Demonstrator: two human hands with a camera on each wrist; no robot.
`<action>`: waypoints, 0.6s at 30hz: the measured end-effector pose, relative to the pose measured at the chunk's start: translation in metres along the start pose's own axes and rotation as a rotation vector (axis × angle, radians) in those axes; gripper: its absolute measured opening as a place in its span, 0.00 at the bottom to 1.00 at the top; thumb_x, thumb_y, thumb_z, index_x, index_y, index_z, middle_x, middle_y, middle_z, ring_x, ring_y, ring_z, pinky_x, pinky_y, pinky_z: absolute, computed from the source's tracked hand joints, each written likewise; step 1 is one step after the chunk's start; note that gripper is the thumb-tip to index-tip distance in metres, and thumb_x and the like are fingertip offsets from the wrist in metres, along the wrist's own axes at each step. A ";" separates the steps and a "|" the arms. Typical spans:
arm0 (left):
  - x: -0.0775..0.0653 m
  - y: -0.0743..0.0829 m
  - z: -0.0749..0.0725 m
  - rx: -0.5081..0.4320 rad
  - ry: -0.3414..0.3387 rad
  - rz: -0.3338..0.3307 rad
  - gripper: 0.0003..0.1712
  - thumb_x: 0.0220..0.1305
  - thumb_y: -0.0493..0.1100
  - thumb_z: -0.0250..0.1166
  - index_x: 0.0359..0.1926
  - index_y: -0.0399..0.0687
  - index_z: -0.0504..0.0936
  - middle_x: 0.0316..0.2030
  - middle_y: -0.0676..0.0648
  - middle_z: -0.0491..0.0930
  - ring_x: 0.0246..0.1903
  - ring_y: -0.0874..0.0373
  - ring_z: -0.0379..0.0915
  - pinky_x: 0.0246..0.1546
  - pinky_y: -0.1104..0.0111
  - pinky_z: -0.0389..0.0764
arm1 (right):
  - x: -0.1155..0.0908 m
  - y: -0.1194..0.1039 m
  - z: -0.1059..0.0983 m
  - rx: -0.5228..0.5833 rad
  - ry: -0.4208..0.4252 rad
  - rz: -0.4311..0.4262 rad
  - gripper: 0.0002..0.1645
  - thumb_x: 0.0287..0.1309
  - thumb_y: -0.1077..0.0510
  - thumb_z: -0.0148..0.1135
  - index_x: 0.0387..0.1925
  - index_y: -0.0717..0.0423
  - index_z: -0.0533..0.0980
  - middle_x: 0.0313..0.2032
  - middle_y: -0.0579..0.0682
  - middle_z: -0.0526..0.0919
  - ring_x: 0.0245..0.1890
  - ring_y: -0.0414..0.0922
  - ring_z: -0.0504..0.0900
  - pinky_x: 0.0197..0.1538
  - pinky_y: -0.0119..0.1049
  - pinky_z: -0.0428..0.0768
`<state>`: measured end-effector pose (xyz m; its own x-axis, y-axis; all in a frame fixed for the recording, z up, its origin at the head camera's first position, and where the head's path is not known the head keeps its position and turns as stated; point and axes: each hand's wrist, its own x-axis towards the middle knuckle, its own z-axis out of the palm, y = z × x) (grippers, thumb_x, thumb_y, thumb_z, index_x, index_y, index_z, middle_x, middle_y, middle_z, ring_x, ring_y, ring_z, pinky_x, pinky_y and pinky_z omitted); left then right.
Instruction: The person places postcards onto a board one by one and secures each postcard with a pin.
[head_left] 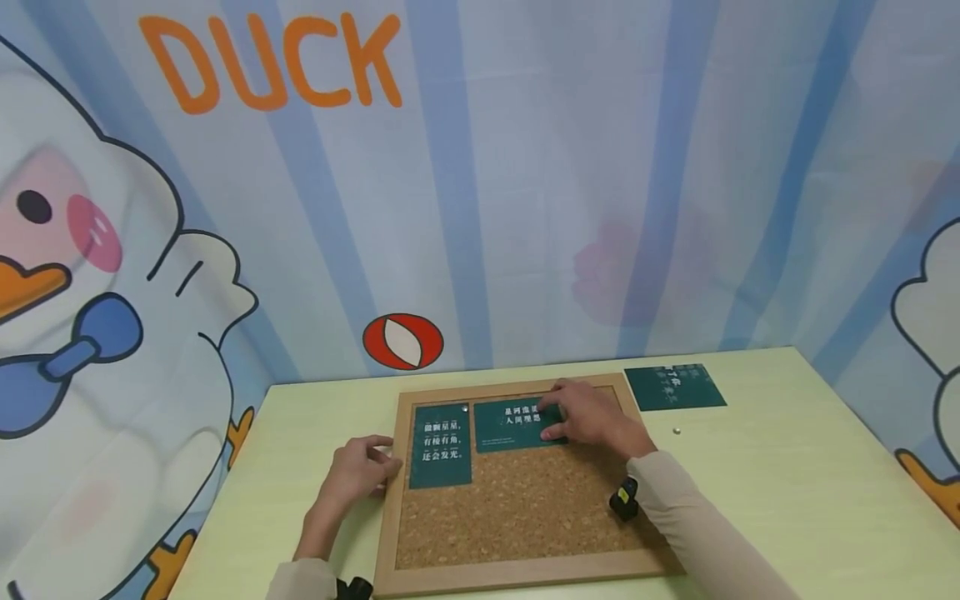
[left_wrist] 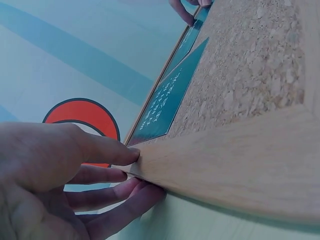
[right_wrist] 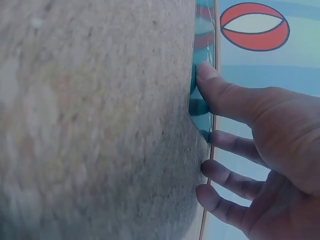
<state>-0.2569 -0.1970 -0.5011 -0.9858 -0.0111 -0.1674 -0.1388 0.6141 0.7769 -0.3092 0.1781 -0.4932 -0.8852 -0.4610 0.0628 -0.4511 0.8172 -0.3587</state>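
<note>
A cork board (head_left: 525,517) in a wooden frame lies on the table. On its left side is an upright dark green card (head_left: 441,467) with white writing, a small silvery pin (head_left: 465,409) at its upper right corner. Beside it, along the top, lies a sideways green card (head_left: 495,437). My right hand (head_left: 592,414) rests its thumb and fingers on that card's right end; in the right wrist view the thumb (right_wrist: 207,72) touches its surface and the other fingers are spread. At the frame's left edge my left hand (head_left: 358,468) touches the wood with relaxed fingers (left_wrist: 127,152).
Another green card (head_left: 675,387) lies on the table, just right of the board's upper right corner. Nearer, a small silvery pin (head_left: 677,431) sits on the pale yellow table (head_left: 787,467). A cartoon-printed curtain (head_left: 525,208) rises behind the table's back edge.
</note>
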 end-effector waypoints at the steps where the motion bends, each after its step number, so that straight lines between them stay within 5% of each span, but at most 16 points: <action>1: 0.000 0.000 0.000 0.003 -0.002 -0.001 0.27 0.67 0.35 0.69 0.64 0.30 0.77 0.36 0.41 0.82 0.28 0.54 0.82 0.29 0.62 0.87 | 0.000 0.000 -0.001 0.003 -0.008 -0.009 0.27 0.56 0.48 0.79 0.55 0.53 0.85 0.54 0.54 0.81 0.52 0.53 0.80 0.56 0.54 0.79; 10: 0.001 0.002 -0.002 0.006 -0.015 -0.018 0.27 0.67 0.35 0.70 0.64 0.29 0.77 0.36 0.40 0.82 0.29 0.53 0.83 0.28 0.62 0.87 | -0.012 0.015 -0.030 0.065 -0.014 -0.001 0.40 0.58 0.43 0.77 0.67 0.55 0.76 0.61 0.62 0.76 0.57 0.60 0.79 0.55 0.61 0.78; 18: 0.002 0.001 -0.003 -0.003 -0.016 -0.016 0.27 0.66 0.34 0.70 0.64 0.30 0.77 0.37 0.40 0.82 0.28 0.53 0.84 0.27 0.61 0.87 | -0.036 0.057 -0.061 0.095 0.077 0.131 0.47 0.59 0.42 0.76 0.70 0.64 0.69 0.62 0.68 0.73 0.59 0.65 0.76 0.53 0.63 0.78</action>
<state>-0.2596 -0.1987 -0.4994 -0.9819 -0.0081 -0.1890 -0.1544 0.6116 0.7759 -0.3097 0.2625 -0.4594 -0.9434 -0.3221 0.0793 -0.3218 0.8304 -0.4548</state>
